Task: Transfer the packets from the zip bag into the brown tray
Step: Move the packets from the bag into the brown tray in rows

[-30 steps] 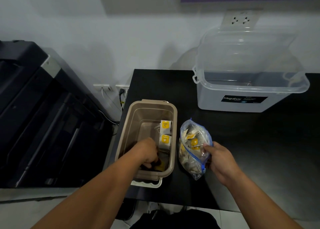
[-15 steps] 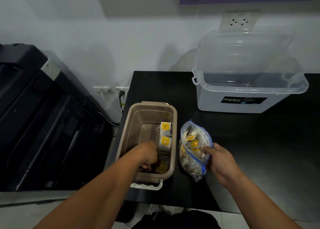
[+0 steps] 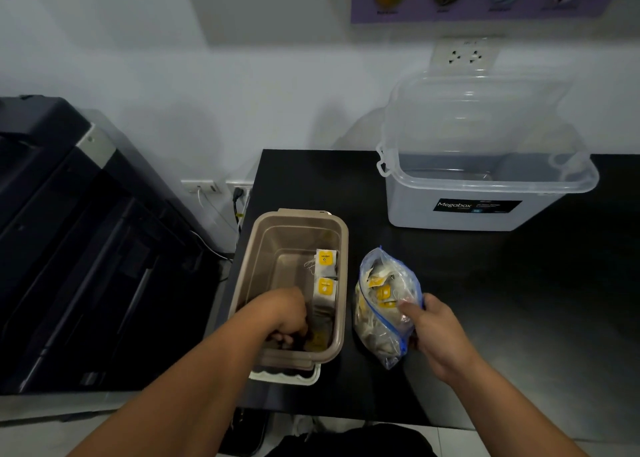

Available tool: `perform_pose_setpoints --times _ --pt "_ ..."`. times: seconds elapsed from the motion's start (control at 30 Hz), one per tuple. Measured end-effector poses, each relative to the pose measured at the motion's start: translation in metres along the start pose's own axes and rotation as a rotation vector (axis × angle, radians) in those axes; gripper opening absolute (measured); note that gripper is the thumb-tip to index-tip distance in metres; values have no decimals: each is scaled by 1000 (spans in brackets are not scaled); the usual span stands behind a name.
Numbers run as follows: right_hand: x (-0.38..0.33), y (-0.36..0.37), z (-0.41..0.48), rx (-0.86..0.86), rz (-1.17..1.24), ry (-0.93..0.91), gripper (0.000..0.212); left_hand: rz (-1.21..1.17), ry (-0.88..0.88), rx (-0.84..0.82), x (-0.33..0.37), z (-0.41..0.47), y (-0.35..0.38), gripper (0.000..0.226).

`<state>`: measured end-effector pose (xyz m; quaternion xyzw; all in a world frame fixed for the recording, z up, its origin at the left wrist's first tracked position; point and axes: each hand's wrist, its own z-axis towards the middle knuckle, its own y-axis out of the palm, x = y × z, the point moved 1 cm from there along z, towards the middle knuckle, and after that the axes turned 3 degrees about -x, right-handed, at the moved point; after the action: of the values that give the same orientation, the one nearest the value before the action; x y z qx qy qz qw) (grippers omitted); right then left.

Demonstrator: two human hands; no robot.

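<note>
— We see the small white packets with yellow square labels (image 3: 325, 276) lined along the right inner wall of the brown rectangular plastic tray (image 3: 266, 248); more of them fill the clear zip bag with the blue seal (image 3: 384, 311), which stands just right of the tray on the black table (image 3: 485, 283).

— And the hands?

— Our left hand (image 3: 284, 314) is down inside the tray's near end, fingers curled under; we cannot tell whether they close on a packet, since the knuckles hide it. Our right hand (image 3: 436, 332) grips the bag's right edge, thumb pressed on the plastic near the open mouth.

— Room to move?

— The tray sits at the table's left edge, its near end close to the front edge, over a white lid (image 3: 287, 375). The gap between tray and bag is narrow. To the right, the tabletop lies open.

— Around us?

— A clear lidded storage box with a black label (image 3: 478, 207) stands at the back against the white wall (image 3: 242, 93), well apart from the bag. A dark printer (image 3: 69, 248) stands left of the table.
</note>
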<state>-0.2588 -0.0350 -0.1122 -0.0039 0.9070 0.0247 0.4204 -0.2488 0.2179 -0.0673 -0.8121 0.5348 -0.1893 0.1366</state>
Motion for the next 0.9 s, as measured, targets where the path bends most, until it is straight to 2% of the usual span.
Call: perform_pose_setpoints --times 0.07,0.13,0.23,0.27,0.4,0.5,0.57,0.6,0.67,0.77,0.83,0.9 --pt "0 -1 -2 3 -31 -21 17 152 41 89 1 -14 -12 24" --pt "-1 -1 -4 0 -61 -37 17 262 91 263 6 -30 -25 31" --pt "-1 -3 -5 -25 -61 -44 17 73 172 501 20 -58 -42 18" --pt "-1 -4 -5 -29 -62 -46 17 -5 208 562 26 -65 -46 21" --pt "-5 -6 -8 -45 -60 -57 17 -196 441 646 64 -74 -43 24" --pt "-7 -9 -11 -37 -49 -62 16 -135 568 550 96 -68 -28 13" --pt "-6 -11 -11 -32 -49 -55 16 7 559 462 113 -55 -14 4" --pt "-6 -13 -12 -33 -51 -51 16 78 535 432 122 -48 -7 7" --pt "-7 -17 -14 -35 -62 -51 13 221 450 357 143 -39 3 18" --pt "-9 -24 -17 -32 -64 -45 13 385 202 184 172 -34 12 46" --pt "-9 -29 -18 -22 -62 -44 14 301 86 125 183 -22 18 65" --pt "-7 -35 -17 -5 -54 -50 13 215 5 84 181 -2 31 74"
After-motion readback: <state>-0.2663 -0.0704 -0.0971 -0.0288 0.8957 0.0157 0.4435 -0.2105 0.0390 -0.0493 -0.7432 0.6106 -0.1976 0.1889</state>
